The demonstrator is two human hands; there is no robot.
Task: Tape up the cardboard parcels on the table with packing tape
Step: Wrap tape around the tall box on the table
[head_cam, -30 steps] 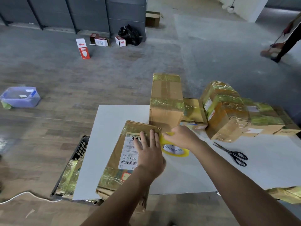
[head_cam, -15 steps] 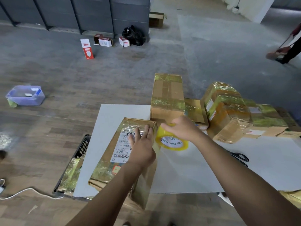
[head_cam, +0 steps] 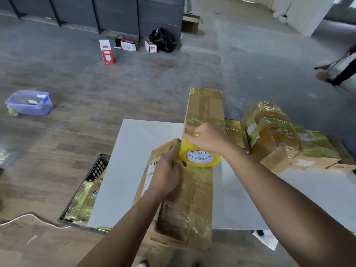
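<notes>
The step in hand looks like laying a fresh band round one parcel [head_cam: 189, 199], which is tipped up on its long side at the near edge of the table [head_cam: 138, 151] and overhangs it towards the person. The left hand [head_cam: 165, 174] lies on the parcel's upper ridge with fingers straight and pressing, seemingly pinning the tape end. The right hand [head_cam: 210, 138] curls over the yellow tape roll [head_cam: 200, 157] and grips it, the roll touching the parcel's far end. The next move probably calls for drawing the roll over that end and down the side while the left hand braces the box so it does not slide off the edge. By count there is one roll and one parcel being worked. One tall parcel [head_cam: 204, 108] stands upright at the far edge, with one flat parcel [head_cam: 234, 132] just beside it. A heap of parcels [head_cam: 273, 135] towards the far right corner holds at least four, overlapping too much to count.
</notes>
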